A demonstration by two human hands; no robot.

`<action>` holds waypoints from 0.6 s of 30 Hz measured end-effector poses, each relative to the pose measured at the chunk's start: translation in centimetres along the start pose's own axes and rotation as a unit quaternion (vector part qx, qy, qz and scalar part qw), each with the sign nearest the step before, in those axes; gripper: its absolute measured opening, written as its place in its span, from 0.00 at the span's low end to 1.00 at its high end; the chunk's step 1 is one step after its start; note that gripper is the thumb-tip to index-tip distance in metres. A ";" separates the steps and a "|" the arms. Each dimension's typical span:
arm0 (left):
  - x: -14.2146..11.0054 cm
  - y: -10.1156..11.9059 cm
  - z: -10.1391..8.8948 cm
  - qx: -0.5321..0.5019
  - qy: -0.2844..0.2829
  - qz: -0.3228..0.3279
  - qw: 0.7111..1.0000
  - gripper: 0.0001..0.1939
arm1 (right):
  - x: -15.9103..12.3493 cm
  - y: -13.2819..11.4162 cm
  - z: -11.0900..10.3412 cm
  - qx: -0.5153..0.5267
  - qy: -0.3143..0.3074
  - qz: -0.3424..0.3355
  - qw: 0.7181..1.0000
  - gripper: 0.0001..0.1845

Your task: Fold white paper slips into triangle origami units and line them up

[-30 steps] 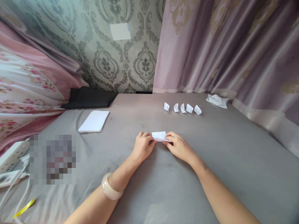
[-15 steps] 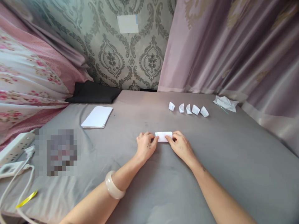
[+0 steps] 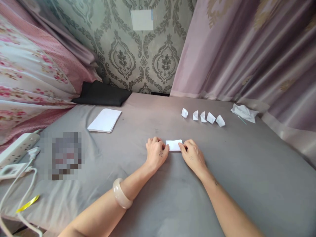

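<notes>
Lg. flat sfc. w/ grey creased cloth cover (image 3: 153, 121), items mostly at far side & L edge.
Ctr: small wht folded-paper rectangle (image 3: 174, 145), appears to rest on cloth, betw. L hand (image 3: 157, 152) & R hand (image 3: 194, 156). Far R of ctr: row of 5 sm. wht folded-paper pcs (image 3: 211, 118); beyond, crumpled wht sheets (image 3: 245, 113) w/ thin pale-green stick (image 3: 242, 120) just beside. Far L: folded blk cloth (image 3: 103, 94); nearer, neat wht paper stack (image 3: 105, 120). L edge: wht plastic pwr strip (image 3: 19, 148), wht cables (image 3: 29, 191), shiny yel. strip (image 3: 28, 204), pixelated item (image 3: 66, 154).
</notes>
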State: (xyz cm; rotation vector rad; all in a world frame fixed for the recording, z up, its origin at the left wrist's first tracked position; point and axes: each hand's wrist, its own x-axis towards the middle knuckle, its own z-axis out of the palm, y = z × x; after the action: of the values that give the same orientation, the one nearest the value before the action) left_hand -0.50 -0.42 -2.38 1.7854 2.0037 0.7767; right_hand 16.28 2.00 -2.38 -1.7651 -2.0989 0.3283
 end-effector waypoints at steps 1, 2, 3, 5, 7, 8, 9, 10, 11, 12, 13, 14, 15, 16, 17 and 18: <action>0.0 0.0 0.0 0.003 0.000 0.002 1.000 0.14 | 0.0 0.0 0.0 -0.003 0.001 0.002 1.000 0.19; 0.0 -0.1 0.1 0.007 0.001 0.005 1.000 0.14 | 0.1 -0.1 0.0 -0.006 0.001 0.004 1.000 0.19; 0.1 -0.1 0.1 0.010 0.001 0.009 1.000 0.15 | 0.1 -0.1 0.0 -0.009 0.000 0.006 1.000 0.19; 0.1 -0.2 0.3 0.015 0.002 0.015 1.000 0.15 | 0.1 -0.2 0.0 -0.009 -0.003 0.012 1.000 0.19; 0.1 -0.3 0.4 0.017 0.001 0.017 1.000 0.16 | 0.1 -0.3 0.0 -0.006 -0.003 0.017 1.000 0.19; 0.1 -0.3 0.4 0.018 0.001 0.016 1.000 0.16 | 0.2 -0.4 0.0 -0.003 -0.001 0.019 1.000 0.19; 0.1 -0.4 0.4 0.017 0.001 0.015 1.000 0.16 | 0.2 -0.4 0.0 -0.001 0.001 0.022 1.000 0.19; 0.1 -0.4 0.4 0.017 0.001 0.015 1.000 0.16 | 0.2 -0.4 0.0 0.000 0.004 0.024 1.000 0.19; 0.2 -0.3 0.4 0.015 0.000 0.014 1.000 0.16 | 0.2 -0.4 0.0 0.001 0.007 0.025 1.000 0.19; 0.2 -0.3 0.3 0.014 0.000 0.013 1.000 0.16 | 0.2 -0.5 0.1 0.001 0.010 0.026 1.000 0.19; 0.2 -0.3 0.3 0.014 0.000 0.011 1.000 0.16 | 0.2 -0.5 0.1 0.002 0.013 0.026 1.000 0.19; 0.2 -0.3 0.3 0.015 -0.001 0.009 1.000 0.16 | 0.1 -0.5 0.1 0.002 0.016 0.026 1.000 0.19; 0.2 -0.2 0.2 0.016 -0.002 0.007 1.000 0.16 | 0.1 -0.5 0.1 0.003 0.019 0.026 0.999 0.19; 0.2 -0.2 0.2 0.017 -0.002 0.005 1.000 0.16 | 0.1 -0.6 0.2 0.005 0.021 0.026 0.999 0.19; 0.2 -0.2 0.2 0.018 -0.003 0.005 1.000 0.16 | 0.1 -0.6 0.2 0.006 0.023 0.028 0.999 0.19; 0.2 -0.1 0.2 0.018 -0.004 0.005 1.000 0.16 | 0.0 -0.6 0.1 0.008 0.024 0.031 0.999 0.19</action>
State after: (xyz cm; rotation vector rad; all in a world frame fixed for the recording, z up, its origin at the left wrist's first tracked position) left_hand -0.55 -0.21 -2.57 1.8184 2.0172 0.7389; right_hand 15.65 1.94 -2.23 -1.8141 -2.0057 0.3173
